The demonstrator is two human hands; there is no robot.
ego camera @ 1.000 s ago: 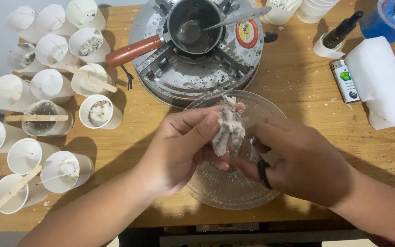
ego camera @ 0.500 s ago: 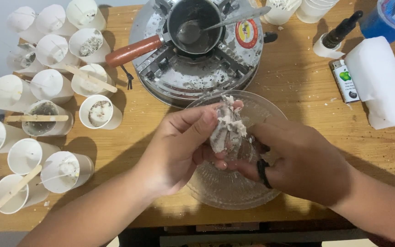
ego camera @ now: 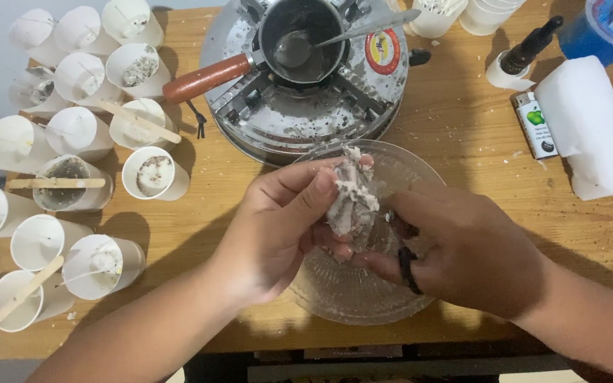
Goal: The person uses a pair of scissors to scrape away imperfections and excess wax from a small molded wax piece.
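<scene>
The pale, speckled lump [ego camera: 351,197] is being turned and worked slightly between the left hand [ego camera: 278,230] and the right hand [ego camera: 462,248]; compared with a second ago, its top is being tilted a little farther toward the stove [ego camera: 306,106], above the glass bowl [ego camera: 349,291].

home craft bench | wooden table [ego camera: 462,135] | burner [ego camera: 299,99] with saucepan [ego camera: 299,32] | paper cups [ego camera: 79,131]
</scene>
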